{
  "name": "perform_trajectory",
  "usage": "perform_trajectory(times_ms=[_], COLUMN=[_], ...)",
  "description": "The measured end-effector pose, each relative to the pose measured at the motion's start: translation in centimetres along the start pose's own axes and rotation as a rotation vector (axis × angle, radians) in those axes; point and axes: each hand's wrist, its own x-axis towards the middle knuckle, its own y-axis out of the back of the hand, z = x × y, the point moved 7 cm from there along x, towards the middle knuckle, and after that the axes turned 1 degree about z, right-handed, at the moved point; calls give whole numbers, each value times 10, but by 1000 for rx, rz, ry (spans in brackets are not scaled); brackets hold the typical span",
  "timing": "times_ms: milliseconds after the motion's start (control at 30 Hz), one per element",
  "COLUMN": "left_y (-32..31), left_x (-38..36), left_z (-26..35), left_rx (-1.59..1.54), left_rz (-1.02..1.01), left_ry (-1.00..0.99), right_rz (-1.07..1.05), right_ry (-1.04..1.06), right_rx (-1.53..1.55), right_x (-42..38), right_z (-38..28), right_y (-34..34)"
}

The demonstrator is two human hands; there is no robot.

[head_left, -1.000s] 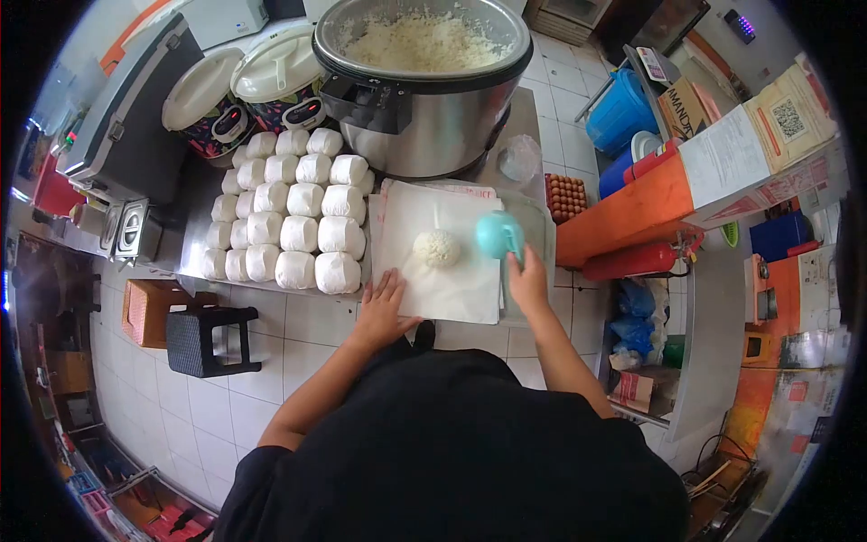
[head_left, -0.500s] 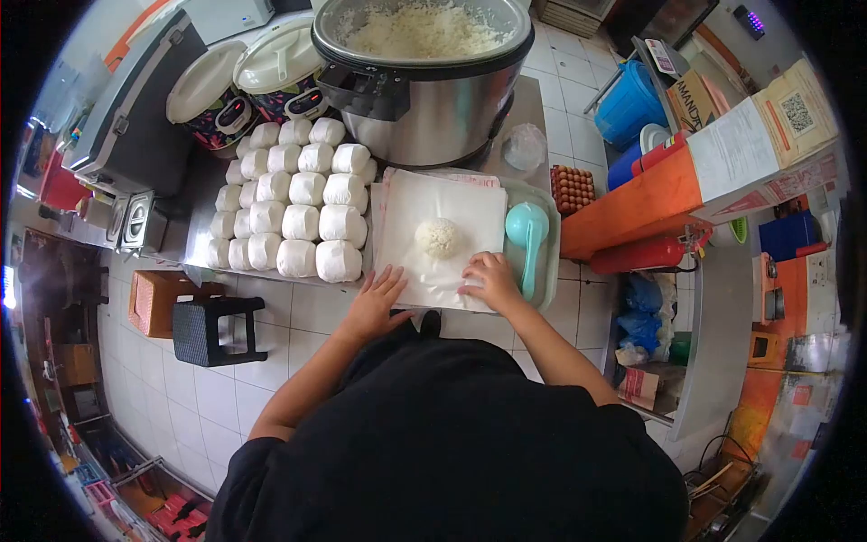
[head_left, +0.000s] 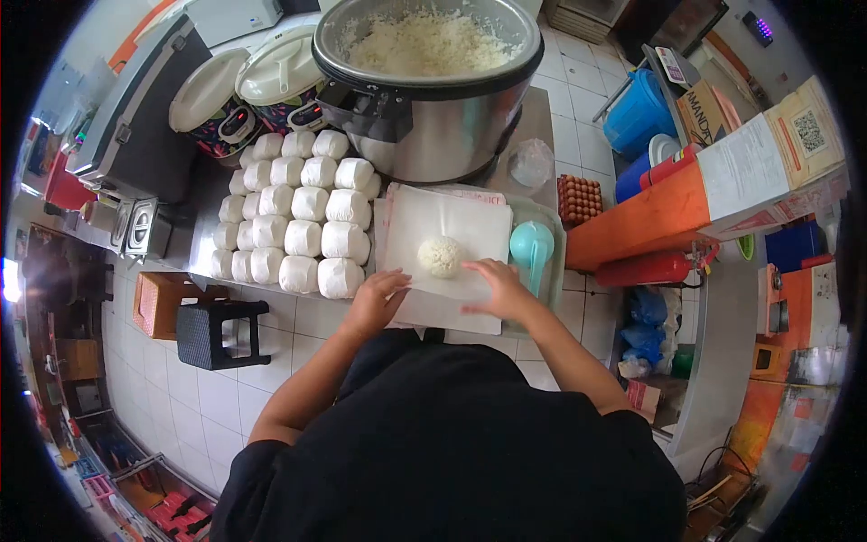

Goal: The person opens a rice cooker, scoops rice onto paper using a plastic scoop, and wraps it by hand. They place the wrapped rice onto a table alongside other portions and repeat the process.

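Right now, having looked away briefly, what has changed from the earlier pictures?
The teal scoop, first in the right hand, now lies released in the tray. That hand moved left over the paper sheet, whose near edge has shifted toward the rice mound. The left hand stays by its near-left corner. White bundles and steel cooker are unchanged.
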Motion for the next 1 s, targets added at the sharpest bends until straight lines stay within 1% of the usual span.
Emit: perform_trajectory(times_ms=[33, 67, 133, 167, 233, 267, 333, 367, 433, 467, 533, 600, 667, 700, 733, 767, 800, 833, 900, 967, 1000], left_y=[5, 4, -3, -4, -6, -15, -25, -23, -25, -19, -11, -13, -19, -23, -26, -28, -25, -19, -8, -9, -9], left_x=[7, 16, 32, 44, 58, 63, 72, 73, 72, 70, 56, 36, 19, 13, 11, 15, 15, 17, 32, 55, 66], left_z=[-3, -1, -23, -24, -37, -48, -64, -61, -55, -48, -35, -28, -26, -23, -23, -25, -24, -21, -15, 3, 7], left_rx=[-172, -168, -266, -265, -272, -273, 41, 39, 114, 115, 144, 154, 161, 188, 216, 210, 209, 252, 296, 468, 511], left_rz=[116, 122, 102, 107, 178, 178, 229, 226, 41, 41, 36, -2, -40, -58, -72, -138, -138, -104, -66, -87, -26], left_ry=[116, 115, 457, 448, 570, 569, 479, 476, 480, 477, 489, 505, 521, 512, 503, 520, 522, 499, 475, 173, 124], right_rz=[33, 34, -142, -135, -177, -176, -81, -78, -112, -109, 49, 38, -22, -46, -47, -40, -33, -34, 98, -10, -16], right_ry=[72, 79, -3, 2, -460, -460, -495, -498, -612, -612, -472, -481, -437, -388, -389, -368, -346, -344, -47, 20, 24], right_rx=[-36, -36, -33, -37, 296, 295, 468, 467, 459, 459, 225, 167, 144, 127, 125, -19, -163, -164, -360, -359, -358], right_x=[2, 5, 12, 21, 36, 43, 52, 53, 54, 51, 40, 27, 16, 15, 15, 20, 26, 33, 61, 89, 101], right_z=[-12, -5, 21, 21, 51, 64, 101, 100, 100, 97, 80, 63, 45, 44, 44, 39, 35, 38, 30, 40, 42], right_y=[9, 7, -9, -4, -1, -10, -37, -39, -52, -55, -48, -46, -47, -53, -54, -48, -43, -40, -22, -25, -22])
